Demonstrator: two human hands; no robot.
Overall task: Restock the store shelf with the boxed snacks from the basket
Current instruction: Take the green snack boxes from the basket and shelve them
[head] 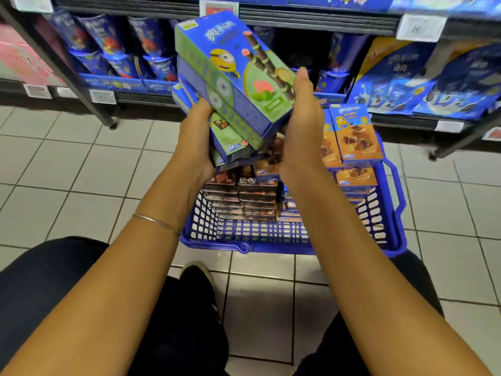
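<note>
Now left hand (195,137) grips, flat right hand (301,123) presses the green boxes (235,70) (above basket (244,245)); next probably the shelf gap (301,46).

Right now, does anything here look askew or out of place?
Yes: the stack of green boxes, held by the left hand and pressed by the right hand, is tilted and fanned out, its lower boxes skewed. Nothing else stands out.
</note>
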